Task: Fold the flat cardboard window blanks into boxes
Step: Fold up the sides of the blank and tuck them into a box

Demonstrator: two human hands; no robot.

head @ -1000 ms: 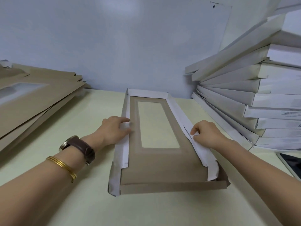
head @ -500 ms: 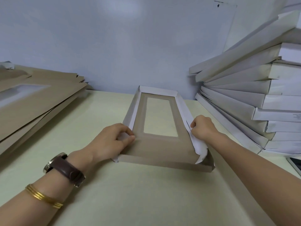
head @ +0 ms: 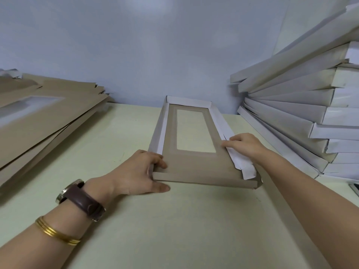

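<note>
Holding is done at two points. The window blank (head: 194, 166) is laid brown side up on the surface (head: 174, 230), with its far end towards the back wall (head: 136, 55). Its side flaps are partly raised and white lining is shown inside.

Left hand (head: 136, 173): the grip is closed on the near-left corner, with fingers curled over the top and the thumb laid along the near edge below.

Right hand (head: 246, 145): the grip is set on the right side flap, with fingers curled over its white lining. The thumb is hidden, so how hard the flap is pinched cannot be told.

- Between the two grips, the brown panel is seen lying flat.
- Just nearer than the right grip, the white flap end is crumpled and stands loose at the corner.
- Well left of the left grip, flat blanks (head: 48, 117) are piled.
- Right of the right grip, near but apart, folded boxes (head: 291, 105) are stacked at a slant.
- A watch (head: 81, 199) and gold bangles (head: 56, 232) are worn behind the left grip.
</note>
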